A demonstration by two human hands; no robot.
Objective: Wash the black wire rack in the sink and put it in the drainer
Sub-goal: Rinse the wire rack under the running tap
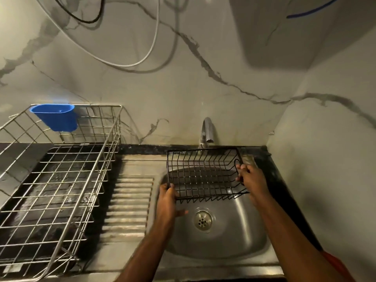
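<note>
The black wire rack [203,174] hangs tilted over the steel sink [230,231], just below the tap [208,131]. No water runs from the tap. My left hand [167,198] grips the rack's near left corner. My right hand [251,177] grips its right end at the looped handle. The silver wire drainer [59,180] stands on the counter to the left, with nothing inside it. The sink's drain [203,220] shows below the rack.
A blue plastic cup [56,117] hangs on the drainer's back rim. A ribbed steel draining board [130,206] lies between drainer and sink. Marble-patterned walls close in behind and on the right. Cables [130,64] loop on the wall above.
</note>
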